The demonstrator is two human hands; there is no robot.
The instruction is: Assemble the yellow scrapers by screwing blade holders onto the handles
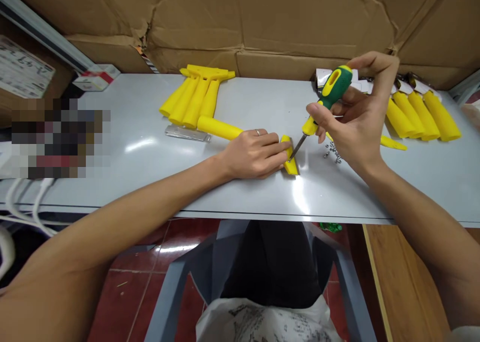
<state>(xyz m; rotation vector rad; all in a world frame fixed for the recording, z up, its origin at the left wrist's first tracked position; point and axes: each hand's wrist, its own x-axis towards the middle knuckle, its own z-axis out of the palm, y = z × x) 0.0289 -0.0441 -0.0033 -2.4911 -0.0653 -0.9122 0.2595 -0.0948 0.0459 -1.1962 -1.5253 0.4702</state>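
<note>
My left hand (257, 154) is closed over a yellow scraper (219, 127) lying on the table, its handle pointing to the upper left. A thin metal blade shows along the right edge of the scraper's head. My right hand (360, 117) grips a green and yellow screwdriver (337, 88) by its handle. The shaft slants down to the left, and its tip meets the scraper's head beside my left fingertips. Small loose screws (333, 153) lie on the table, left of and partly behind my right wrist.
Several yellow scraper bodies (197, 99) are grouped at the back left, with a flat silver pack (187, 133) in front. More scrapers (422, 113) with white-covered heads line the back right. A small red and white box (96, 77) stands far left. Cardboard (281, 22) walls the back.
</note>
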